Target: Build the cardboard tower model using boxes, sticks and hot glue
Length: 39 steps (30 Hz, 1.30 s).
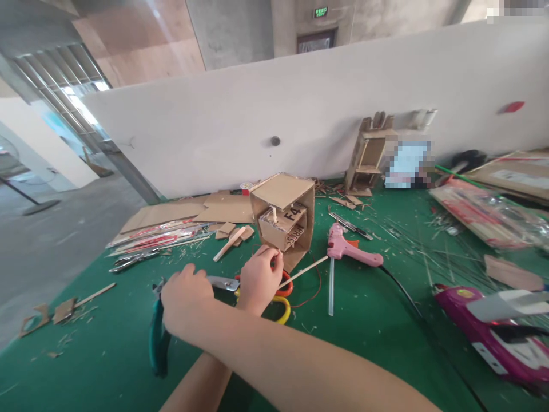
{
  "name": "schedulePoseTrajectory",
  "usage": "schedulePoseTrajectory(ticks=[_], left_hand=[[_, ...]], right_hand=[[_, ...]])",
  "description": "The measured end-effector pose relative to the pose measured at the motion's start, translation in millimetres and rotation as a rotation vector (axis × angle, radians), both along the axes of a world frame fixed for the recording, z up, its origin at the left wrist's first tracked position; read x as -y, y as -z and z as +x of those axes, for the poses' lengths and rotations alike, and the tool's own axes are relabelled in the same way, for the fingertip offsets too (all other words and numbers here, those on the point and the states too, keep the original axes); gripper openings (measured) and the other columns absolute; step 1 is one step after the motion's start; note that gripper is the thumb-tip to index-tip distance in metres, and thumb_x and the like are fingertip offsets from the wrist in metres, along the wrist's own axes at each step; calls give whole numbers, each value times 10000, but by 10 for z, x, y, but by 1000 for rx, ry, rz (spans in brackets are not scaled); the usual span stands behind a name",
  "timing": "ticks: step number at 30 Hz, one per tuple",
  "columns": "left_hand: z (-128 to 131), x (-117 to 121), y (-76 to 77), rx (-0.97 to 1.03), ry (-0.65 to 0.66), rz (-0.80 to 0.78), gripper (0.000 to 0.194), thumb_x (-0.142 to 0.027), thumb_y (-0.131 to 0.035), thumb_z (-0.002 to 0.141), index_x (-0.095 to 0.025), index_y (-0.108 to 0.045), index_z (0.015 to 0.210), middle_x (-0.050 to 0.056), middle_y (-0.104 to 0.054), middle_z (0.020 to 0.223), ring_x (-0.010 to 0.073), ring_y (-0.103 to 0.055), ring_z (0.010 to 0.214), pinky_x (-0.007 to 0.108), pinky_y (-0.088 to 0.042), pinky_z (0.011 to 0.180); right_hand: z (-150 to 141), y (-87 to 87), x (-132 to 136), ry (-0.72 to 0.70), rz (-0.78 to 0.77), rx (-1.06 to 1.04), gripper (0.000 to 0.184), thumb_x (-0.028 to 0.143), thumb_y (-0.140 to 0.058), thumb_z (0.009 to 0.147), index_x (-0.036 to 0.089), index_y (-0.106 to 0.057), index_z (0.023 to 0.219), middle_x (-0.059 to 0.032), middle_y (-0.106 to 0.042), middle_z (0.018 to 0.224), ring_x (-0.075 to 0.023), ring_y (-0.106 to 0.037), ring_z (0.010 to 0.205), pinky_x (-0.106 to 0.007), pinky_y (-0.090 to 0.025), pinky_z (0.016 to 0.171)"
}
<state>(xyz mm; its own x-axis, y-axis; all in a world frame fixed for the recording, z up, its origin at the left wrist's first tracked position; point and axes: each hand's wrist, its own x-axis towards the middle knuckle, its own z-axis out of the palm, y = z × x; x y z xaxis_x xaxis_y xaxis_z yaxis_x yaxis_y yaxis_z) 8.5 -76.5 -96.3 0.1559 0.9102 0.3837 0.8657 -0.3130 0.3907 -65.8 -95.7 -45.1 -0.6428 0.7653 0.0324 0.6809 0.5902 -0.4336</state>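
Observation:
My forearms cross, the right over the left. My left hand is closed in a pinch at the lower front of an open cardboard box; what its fingertips hold is too small to make out. Inside that box sits a smaller printed cardboard box. My right hand, fingers curled, is over at the left on teal-handled pliers. Scissors with red and yellow handles lie partly hidden under my left hand. A thin red wire loops on the table beside them.
A pink glue gun with a clear glue stick lies right of the box, its cord trailing frontward. Beyond it are a utility knife, a cardboard tower and a magenta device. Cardboard sheets and wooden scraps lie left.

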Motion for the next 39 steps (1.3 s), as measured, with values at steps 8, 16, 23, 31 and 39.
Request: schedulePoseTrajectory(ticks=[8,16,23,31,39], left_hand=[[23,-3,5,22,-24,-41,187,-263,-492,899,-209,-620,774,-7,-659,883,121,-578,723,251,-347,621],[-9,-83,17,-48,-16,-112,138,-265,-518,878,-200,-623,817,17,-641,889,129,-570,742,238,-364,621],[23,38,-15,-75,-54,18,183,-261,-464,918,-223,-580,781,-2,-646,906,138,-595,763,248,-315,611],[15,13,11,-69,-23,45,181,-252,-456,927,-223,-578,797,-8,-649,905,134,-601,781,252,-320,637],[21,2,3,-75,-39,27,186,-263,-478,919,-217,-603,789,-2,-652,890,137,-605,765,254,-335,634]], right_hand=[[868,-410,348,14,-122,-511,315,138,-555,680,142,-536,994,-128,-564,1040,-291,-546,981,-400,-504,763],[2063,-195,726,198,-1094,-1313,235,209,-635,761,189,-556,981,-54,-610,1106,-233,-578,1110,-432,-449,963],[2562,235,1024,255,-1389,-1800,237,204,-578,767,232,-655,989,-42,-650,1138,-312,-490,1235,-640,-403,950],[2313,231,1098,197,-1466,-1942,463,274,-628,642,243,-653,1102,-58,-604,1285,-307,-462,1274,-504,-310,1070],[2389,232,1015,483,-1447,-1727,286,347,-636,752,137,-679,941,-151,-671,1098,-286,-573,1135,-487,-342,1050]])
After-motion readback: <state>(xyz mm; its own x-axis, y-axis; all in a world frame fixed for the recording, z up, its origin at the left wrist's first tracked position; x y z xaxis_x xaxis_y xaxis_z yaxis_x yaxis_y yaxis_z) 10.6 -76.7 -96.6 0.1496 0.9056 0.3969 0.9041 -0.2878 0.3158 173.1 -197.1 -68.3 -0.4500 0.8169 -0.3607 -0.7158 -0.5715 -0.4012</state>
